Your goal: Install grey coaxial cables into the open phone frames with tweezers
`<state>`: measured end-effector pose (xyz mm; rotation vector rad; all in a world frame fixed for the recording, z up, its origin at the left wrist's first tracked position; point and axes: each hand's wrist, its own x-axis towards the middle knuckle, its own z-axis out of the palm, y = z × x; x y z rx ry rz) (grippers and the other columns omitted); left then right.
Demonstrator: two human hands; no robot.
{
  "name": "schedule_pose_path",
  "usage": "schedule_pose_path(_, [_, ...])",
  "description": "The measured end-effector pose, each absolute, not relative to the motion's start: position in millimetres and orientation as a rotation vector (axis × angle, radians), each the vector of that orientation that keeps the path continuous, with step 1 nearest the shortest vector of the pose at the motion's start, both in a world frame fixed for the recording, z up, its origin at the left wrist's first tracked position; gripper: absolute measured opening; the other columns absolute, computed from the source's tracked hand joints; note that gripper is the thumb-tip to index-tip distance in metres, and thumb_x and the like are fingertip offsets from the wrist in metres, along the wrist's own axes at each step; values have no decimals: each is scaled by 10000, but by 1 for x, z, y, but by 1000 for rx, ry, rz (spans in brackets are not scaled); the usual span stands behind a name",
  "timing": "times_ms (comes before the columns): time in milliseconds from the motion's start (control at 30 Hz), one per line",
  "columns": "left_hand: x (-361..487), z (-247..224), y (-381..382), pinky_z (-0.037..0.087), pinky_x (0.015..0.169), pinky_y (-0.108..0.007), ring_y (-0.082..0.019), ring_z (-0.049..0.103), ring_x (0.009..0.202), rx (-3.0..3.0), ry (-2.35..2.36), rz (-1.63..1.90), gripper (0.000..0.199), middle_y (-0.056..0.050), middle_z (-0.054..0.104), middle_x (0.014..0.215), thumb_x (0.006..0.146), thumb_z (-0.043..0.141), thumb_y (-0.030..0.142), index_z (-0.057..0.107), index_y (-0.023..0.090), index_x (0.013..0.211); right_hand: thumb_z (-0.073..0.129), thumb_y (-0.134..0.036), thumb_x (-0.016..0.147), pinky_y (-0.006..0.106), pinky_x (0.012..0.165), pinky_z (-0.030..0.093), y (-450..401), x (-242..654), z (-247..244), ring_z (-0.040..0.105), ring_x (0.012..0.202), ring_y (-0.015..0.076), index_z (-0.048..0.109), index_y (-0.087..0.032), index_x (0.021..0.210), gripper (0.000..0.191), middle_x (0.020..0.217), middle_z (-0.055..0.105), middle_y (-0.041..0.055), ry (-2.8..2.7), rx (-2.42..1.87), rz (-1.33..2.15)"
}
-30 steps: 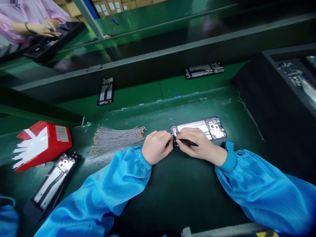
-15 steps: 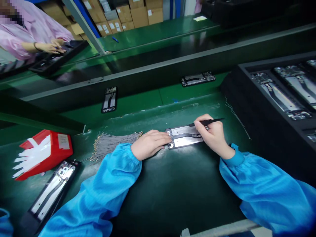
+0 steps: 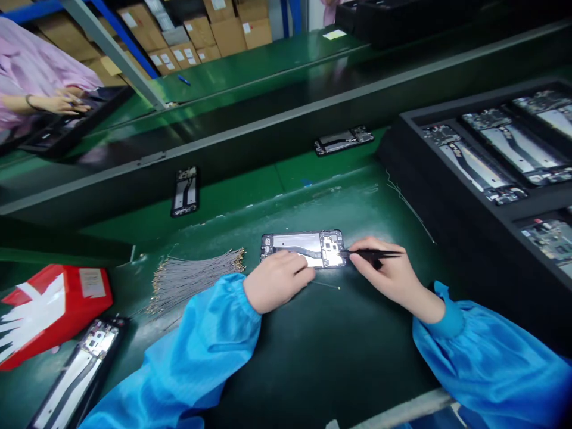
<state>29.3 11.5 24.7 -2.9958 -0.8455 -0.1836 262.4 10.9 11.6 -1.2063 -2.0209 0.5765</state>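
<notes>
So the right hand (image 3: 379, 268) is pinching one black tool (image 3: 379, 254), tweezers by the look of it, between thumb and fingers, and the tool's left end is meeting the right end of the open phone (image 3: 297, 241). The left hand (image 3: 279, 280) is resting over the phone's near edge, fingers curled and bunched together. One thin cable (image 3: 328, 286) is poking out beside them on the counter (image 3: 313, 351); can't tell if they're pinching it. The phone is lying flat, crossways, in front of the person.

Versus half a second ago, the left hand is sitting further along, off the phone's left end, and the right hand is leaving the pale board (image 3: 332, 249) uncovered. The thin cable is newly showing too.

Counting outward: one grey cable bundle (image 3: 196, 277) is lying left of the left hand, way too many strands to count. Two phones are lying at the back, a left back phone (image 3: 185, 192) and a right back phone (image 3: 344, 140). At far left, one red box (image 3: 96, 298) is holding white strips (image 3: 40, 316), with one more phone (image 3: 74, 378) lying nearby. On the right, one black tray (image 3: 473, 250) is holding at least four units. Across the way, one co-worker's hand (image 3: 62, 104) is hovering over another tray.
</notes>
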Motion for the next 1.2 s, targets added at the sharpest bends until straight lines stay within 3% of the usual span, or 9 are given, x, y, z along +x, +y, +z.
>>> schedule_pose_path(300, [57, 8, 14, 345, 597, -260, -123, 472, 635, -2848, -942, -455, 196, 3, 544, 691, 883, 392, 185, 560, 186, 782, 514, -166, 750, 241, 522, 442, 4, 268, 7, 582, 621, 137, 580, -184, 798, 83, 715, 626, 21, -1937, -1275, 751])
schedule_pose_path(533, [57, 5, 13, 348, 606, -262, -122, 479, 647, -2847, -957, -460, 216, -4, 541, 685, 886, 388, 181, 574, 176, 776, 515, -160, 731, 220, 438, 389, 5, 266, 9, 508, 498, 98, 586, -177, 786, 91, 649, 598, 4, -1921, -1304, 752])
schedule_pose_path(1200, [58, 3, 13, 337, 601, -261, -121, 474, 653, -2871, -973, -452, 241, -8, 534, 689, 900, 363, 191, 578, 179, 792, 521, -158, 730, 227, 472, 402, 6, 267, 6, 528, 546, 108, 577, -183, 770, 73, 690, 603, 9, -1939, -1280, 740])
